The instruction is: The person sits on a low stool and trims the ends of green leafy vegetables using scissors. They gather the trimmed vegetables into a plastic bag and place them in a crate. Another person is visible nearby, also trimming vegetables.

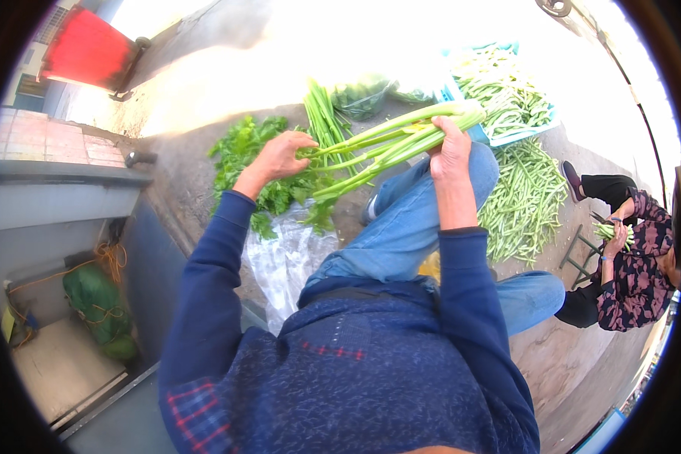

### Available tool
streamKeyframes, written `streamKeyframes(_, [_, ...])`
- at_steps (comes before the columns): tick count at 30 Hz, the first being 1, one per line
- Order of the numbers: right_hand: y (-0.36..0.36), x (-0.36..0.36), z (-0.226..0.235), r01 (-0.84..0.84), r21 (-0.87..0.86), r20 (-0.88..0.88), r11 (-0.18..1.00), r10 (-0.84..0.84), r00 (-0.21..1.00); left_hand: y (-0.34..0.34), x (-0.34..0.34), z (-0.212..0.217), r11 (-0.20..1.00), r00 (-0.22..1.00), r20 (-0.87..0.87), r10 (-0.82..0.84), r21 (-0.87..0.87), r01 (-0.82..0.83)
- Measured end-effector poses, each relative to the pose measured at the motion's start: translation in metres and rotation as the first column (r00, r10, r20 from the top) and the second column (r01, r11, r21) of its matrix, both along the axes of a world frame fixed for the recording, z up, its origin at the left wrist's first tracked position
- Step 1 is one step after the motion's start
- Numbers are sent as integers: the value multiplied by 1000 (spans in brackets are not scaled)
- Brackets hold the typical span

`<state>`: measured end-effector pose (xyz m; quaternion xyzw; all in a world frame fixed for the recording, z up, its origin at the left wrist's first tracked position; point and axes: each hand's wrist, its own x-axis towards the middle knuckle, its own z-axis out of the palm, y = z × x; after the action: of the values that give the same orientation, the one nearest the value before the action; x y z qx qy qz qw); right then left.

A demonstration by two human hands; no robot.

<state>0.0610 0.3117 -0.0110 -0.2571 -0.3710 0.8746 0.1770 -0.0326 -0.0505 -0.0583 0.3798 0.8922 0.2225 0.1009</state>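
A bunch of celery [401,144] lies slantwise across the air above my knees, its pale base at the upper right. Around the stalks close to that base, my right hand [452,151] is closed. My left hand [284,157] pinches the thin leafy end of a stalk between thumb and fingers. Below and beyond the left hand, leafy green celery tops [238,155] are piled on the ground. More celery stalks [325,113] lie just past them. A clear plastic sheet [287,261] is spread beside my leg, partly under the leaves.
A blue crate [522,135] full of green beans stands at the far right, with a heap of green beans [518,204] before it. Bagged greens [363,97] lie beyond the celery. At right, another person [635,250] holds beans. A metal cart-like wall [155,250] stands left.
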Motion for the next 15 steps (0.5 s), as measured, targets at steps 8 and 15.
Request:
streamKeyframes(8, [-2,2,3,3,64,6,998,-3,1000,-26,14,-15,977,977,-41,210,47,-208])
streamKeyframes(15, [-5,0,5,53,60,-11,997,-53,999,-37,11,-12,895,879,-274,389,-113,-431])
